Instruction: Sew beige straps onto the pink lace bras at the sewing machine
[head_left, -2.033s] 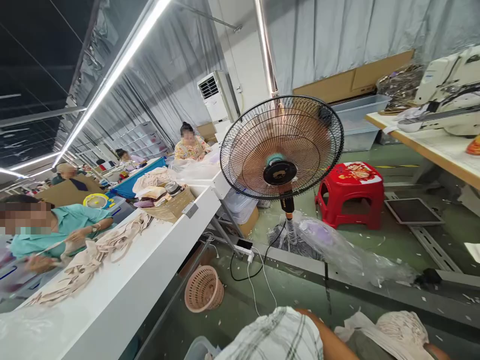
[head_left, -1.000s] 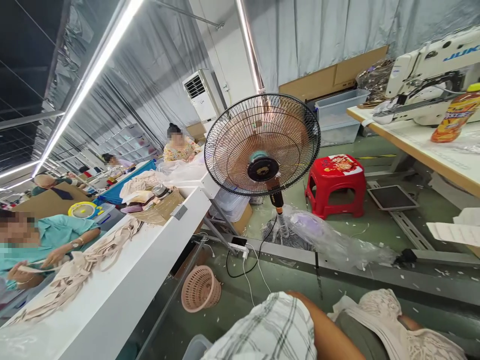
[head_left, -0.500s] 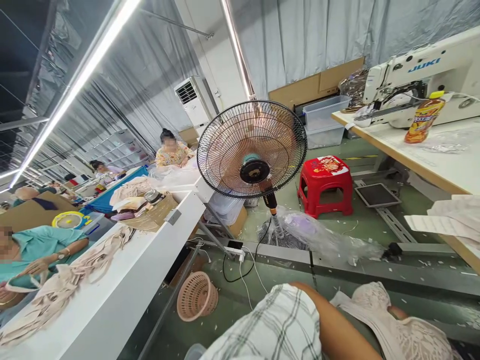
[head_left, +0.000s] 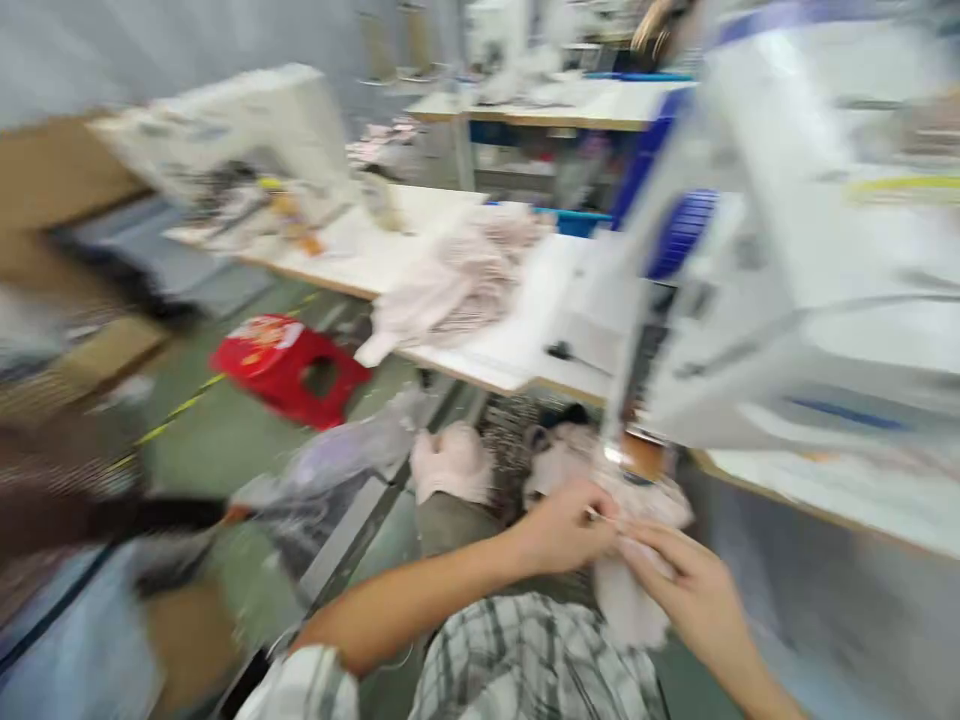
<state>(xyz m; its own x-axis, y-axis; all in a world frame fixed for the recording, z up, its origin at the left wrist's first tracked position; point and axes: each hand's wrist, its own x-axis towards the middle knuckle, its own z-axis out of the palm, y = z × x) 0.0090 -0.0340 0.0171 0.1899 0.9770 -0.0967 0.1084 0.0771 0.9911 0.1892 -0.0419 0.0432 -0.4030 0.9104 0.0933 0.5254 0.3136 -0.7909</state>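
Observation:
The picture is smeared by fast head motion. My left hand (head_left: 564, 527) and my right hand (head_left: 686, 590) meet over my lap, both closed on a pale pink piece of fabric (head_left: 626, 600). They sit just below the front edge of a white sewing machine (head_left: 780, 290) on its table (head_left: 825, 500). More pale fabric (head_left: 454, 462) lies on my knee to the left of the hands.
A heap of pink fabric (head_left: 465, 275) lies on the light table (head_left: 375, 265) ahead, with a second sewing machine (head_left: 240, 135) behind it. A red stool (head_left: 289, 368) stands on the green floor at left. A clear plastic bag (head_left: 337, 465) lies near it.
The view has swung sharply right, away from the fan and the co-workers' table, onto my own sewing machine. Both my hands have come into view, holding fabric.

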